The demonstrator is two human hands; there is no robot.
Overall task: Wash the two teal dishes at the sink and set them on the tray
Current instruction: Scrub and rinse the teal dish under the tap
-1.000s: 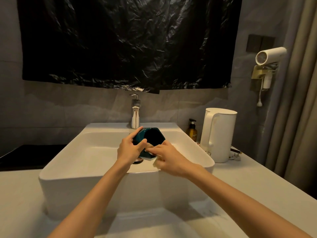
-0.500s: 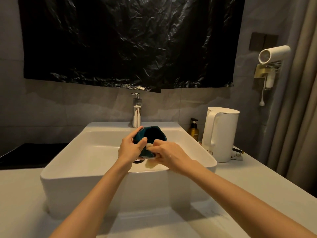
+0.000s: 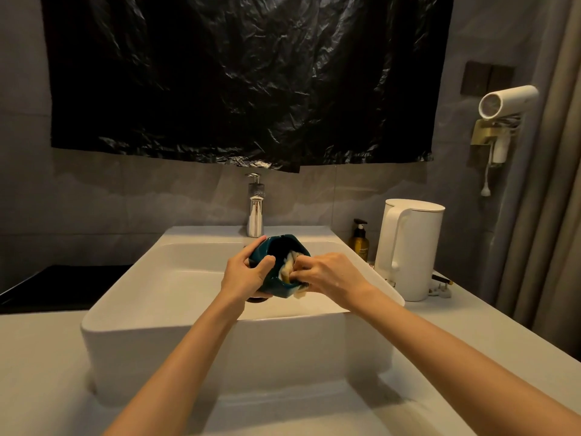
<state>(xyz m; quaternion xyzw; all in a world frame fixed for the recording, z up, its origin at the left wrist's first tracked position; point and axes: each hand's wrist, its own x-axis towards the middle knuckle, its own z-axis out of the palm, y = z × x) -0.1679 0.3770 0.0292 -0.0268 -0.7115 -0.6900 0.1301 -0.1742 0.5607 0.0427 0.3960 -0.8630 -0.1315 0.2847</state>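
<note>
A teal angular bowl [image 3: 276, 250] is held tilted above the white sink basin [image 3: 132, 316], its opening facing me. My left hand [image 3: 245, 275] grips its left rim and side. My right hand [image 3: 327, 273] holds a pale yellow sponge [image 3: 287, 265] pressed inside the bowl at its right rim. A second teal dish is not visible. A dark tray [image 3: 59, 284] lies on the counter left of the sink, partly hidden by the basin.
A chrome faucet [image 3: 255, 212] stands behind the basin. A brown pump bottle [image 3: 360, 240] and a white kettle [image 3: 408, 247] stand to the right on the counter. A hair dryer [image 3: 506, 102] hangs on the right wall. Black plastic sheeting covers the wall above.
The sponge in my right hand has moved from the bowl's lower front edge up into its inside. The bowl has tilted a little more toward me.
</note>
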